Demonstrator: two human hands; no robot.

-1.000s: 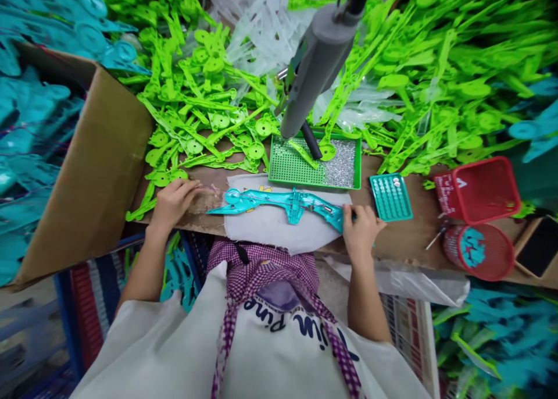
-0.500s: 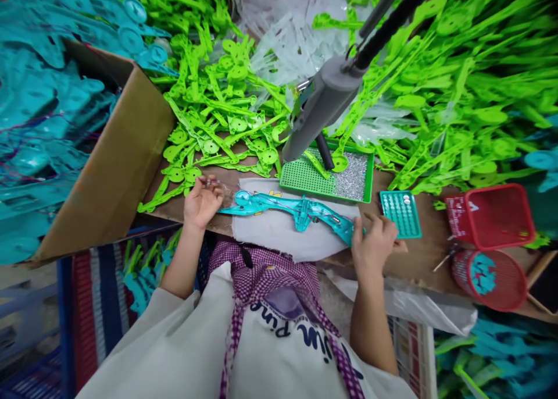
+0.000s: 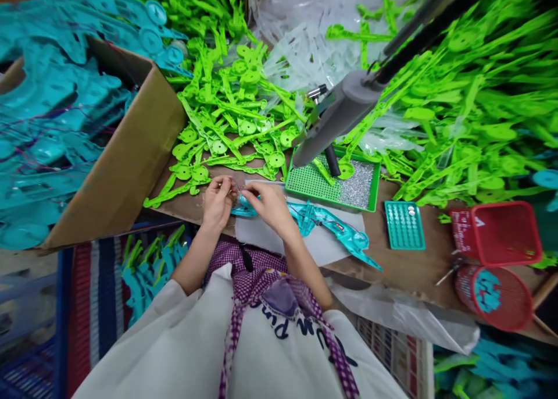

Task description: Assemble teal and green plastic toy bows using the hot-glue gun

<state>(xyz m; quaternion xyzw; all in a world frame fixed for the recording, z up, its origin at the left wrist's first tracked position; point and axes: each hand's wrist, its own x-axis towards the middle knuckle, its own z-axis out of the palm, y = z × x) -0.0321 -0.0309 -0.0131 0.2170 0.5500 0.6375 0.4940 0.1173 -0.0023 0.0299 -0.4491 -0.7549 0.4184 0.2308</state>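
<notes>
A teal plastic bow-shaped part lies across a white cloth, with its far end pointing down to the right. Thin dark wires run along it. At its left end, my left hand pinches a thin wire between thumb and fingertips. Close beside it, my right hand reaches over the round left end of the part, fingers closed together. What those right fingertips grip is too small to make out, and the hand covers some of the part.
A green tray of small metal pieces stands behind the cloth, under a hanging grey power screwdriver. Lime green parts are heaped behind. A cardboard box of teal parts is left; a teal tray and red baskets are right.
My right hand has left the right end of the teal part and crossed to its left end. My left hand has shifted slightly right, still pinching the wire.
</notes>
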